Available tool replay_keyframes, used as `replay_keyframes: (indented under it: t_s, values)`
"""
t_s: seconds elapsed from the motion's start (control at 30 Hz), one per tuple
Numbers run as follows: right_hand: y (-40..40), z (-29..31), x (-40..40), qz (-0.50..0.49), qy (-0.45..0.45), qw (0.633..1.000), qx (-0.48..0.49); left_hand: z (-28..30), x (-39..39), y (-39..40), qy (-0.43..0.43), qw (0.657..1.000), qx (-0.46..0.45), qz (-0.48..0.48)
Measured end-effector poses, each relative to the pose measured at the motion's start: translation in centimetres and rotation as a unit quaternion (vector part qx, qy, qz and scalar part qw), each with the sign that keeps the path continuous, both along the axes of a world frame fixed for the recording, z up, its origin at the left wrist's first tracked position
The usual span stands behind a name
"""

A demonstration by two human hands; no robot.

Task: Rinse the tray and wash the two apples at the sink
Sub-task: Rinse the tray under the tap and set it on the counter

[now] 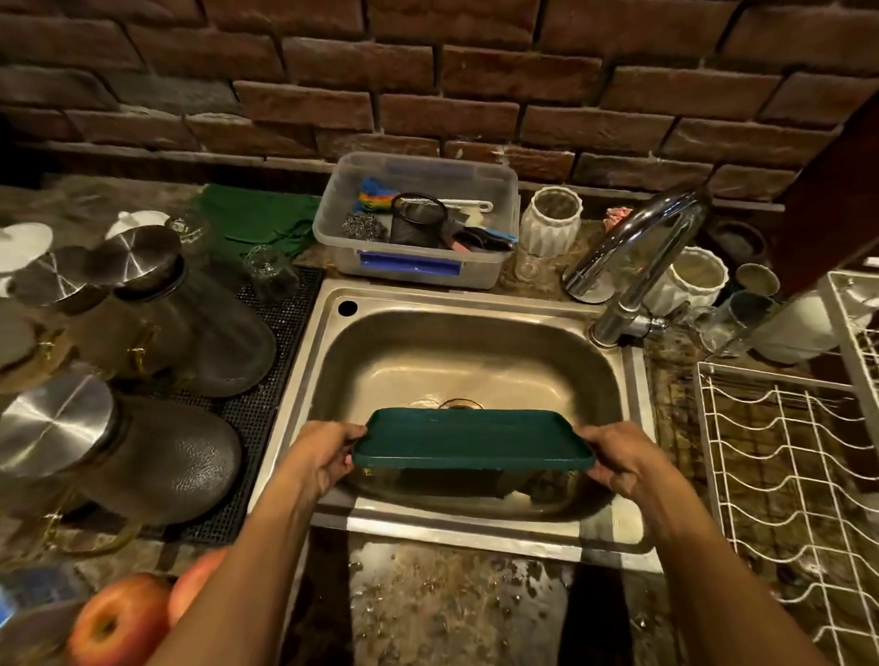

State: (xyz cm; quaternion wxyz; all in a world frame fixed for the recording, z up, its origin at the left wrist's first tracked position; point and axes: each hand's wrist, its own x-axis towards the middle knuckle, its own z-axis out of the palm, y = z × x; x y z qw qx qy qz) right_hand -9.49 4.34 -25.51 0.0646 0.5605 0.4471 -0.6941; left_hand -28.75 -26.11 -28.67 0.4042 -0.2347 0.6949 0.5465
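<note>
A person's left hand (328, 454) and right hand (620, 459) each grasp one short end of a dark green tray (472, 440), holding it level over the front part of a steel sink (480, 304). Two red apples (118, 622) sit at the worktop's front left corner, touching each other. A tap (638, 252) stands at the sink's back right corner.

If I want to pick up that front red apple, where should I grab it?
Probably from above, fingers curled round its wide rounded sides. The front apple sits stem dimple up at the counter's near left corner, so its top is free. The second apple sits close behind it beside the left forearm, so come down from the top, not from behind.
</note>
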Motion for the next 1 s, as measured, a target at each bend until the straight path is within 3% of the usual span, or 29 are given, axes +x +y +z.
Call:
replay_keyframes:
  t_s: [0.23, 0.43, 0.63, 1.0]
  values:
    - [-2.2, 0.8, 2.2, 0.042, 0.029, 0.994, 0.098, 1.0, 2.6, -2.0, 0.095, 0.994, -0.041, -0.047]
    - [-4.8, 0.7, 5.8, 0.150, -0.011, 0.963, 0.222, 1.6, 6.4, -3.9, 0.181, 0.975, -0.079, -0.103]
    - [-8.5, 0.9, 10.1, 0.144, 0.005, 0.959, 0.243, 1.0, 11.0, -7.0, 0.237, 0.961, -0.073, -0.126]
    - [-14.2, -0.6, 17.6, 0.111, -0.013, 0.959, 0.261, -1.2, 17.4, -11.9, 0.249, 0.956, -0.064, -0.139]
